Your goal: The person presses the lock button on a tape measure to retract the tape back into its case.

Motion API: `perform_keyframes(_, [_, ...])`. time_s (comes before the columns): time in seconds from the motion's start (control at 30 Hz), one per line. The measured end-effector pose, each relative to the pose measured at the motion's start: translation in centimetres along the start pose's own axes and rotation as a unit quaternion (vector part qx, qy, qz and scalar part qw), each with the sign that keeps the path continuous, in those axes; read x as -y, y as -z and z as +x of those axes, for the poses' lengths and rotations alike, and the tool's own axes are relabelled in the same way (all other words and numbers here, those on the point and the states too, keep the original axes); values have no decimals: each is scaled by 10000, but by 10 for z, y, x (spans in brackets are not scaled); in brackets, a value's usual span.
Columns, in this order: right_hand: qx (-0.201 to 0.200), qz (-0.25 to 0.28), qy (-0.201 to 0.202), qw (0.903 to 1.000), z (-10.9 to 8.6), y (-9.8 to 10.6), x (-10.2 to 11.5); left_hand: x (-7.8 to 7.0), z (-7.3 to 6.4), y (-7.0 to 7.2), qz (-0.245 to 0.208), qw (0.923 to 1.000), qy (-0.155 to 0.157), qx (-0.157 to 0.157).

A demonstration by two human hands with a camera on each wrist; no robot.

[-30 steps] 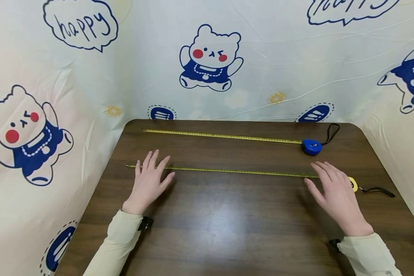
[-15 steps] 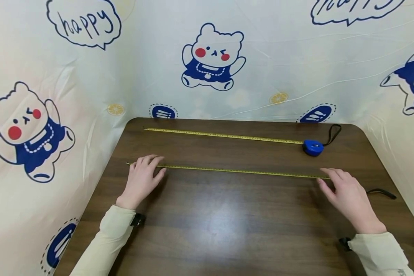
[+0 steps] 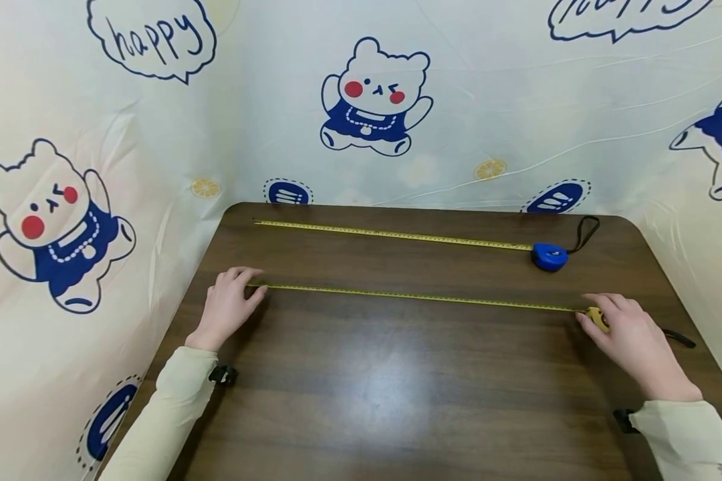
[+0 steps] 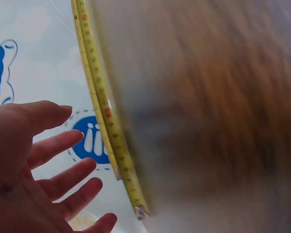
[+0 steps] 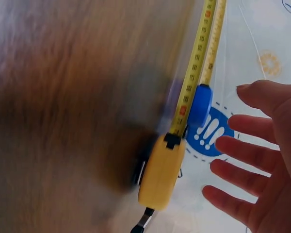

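A yellow tape measure lies on the table with its blade pulled out long to the left. My left hand is at the blade's free end and hides it in the head view. The left wrist view shows the metal end hook, with my spread fingers apart from it. Over the yellow case is my right hand, covering part of it. In the right wrist view its fingers are extended beside the yellow case, holding nothing.
Farther back lies a blue tape measure with a black wrist loop. Its blade also runs out leftward, roughly parallel to the nearer one. A printed white curtain hangs around the brown table.
My left hand has moved left along the blade to its free end. My right hand has moved right, onto the yellow case. Both tape measures lie where they were.
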State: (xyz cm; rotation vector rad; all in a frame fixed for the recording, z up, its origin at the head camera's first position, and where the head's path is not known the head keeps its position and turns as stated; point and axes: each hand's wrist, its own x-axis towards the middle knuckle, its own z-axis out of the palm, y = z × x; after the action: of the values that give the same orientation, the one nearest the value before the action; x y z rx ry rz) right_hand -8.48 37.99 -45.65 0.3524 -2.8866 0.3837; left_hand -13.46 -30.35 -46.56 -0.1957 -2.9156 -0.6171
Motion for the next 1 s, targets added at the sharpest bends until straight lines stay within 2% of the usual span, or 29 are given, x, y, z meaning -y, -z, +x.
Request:
perform_keyframes(0.17, [175, -1, -112, 9998, 0, -2, -13, 14, 2, 0, -94, 9996, 248, 10])
perform_keyframes(0.37, [623, 214, -521, 9965, 0, -4, -23, 28, 5, 3, -58, 9990, 423, 89])
perform_keyframes(0.6, [869, 210, -607, 9941, -1, -5, -27, 41, 8, 10, -13, 9970, 676, 367])
perform_keyframes(0.67, [899, 218, -574, 9941, -2, -6, -29, 44, 10, 12, 3, 9971, 644, 407])
perform_keyframes(0.87, [967, 262, -443, 9940, -5, -6, -36, 58, 18, 16, -125, 9987, 282, 408])
perform_keyframes(1.0, [886, 227, -232, 9955, -5, -7, -40, 64, 19, 18, -268, 9984, 235, 437])
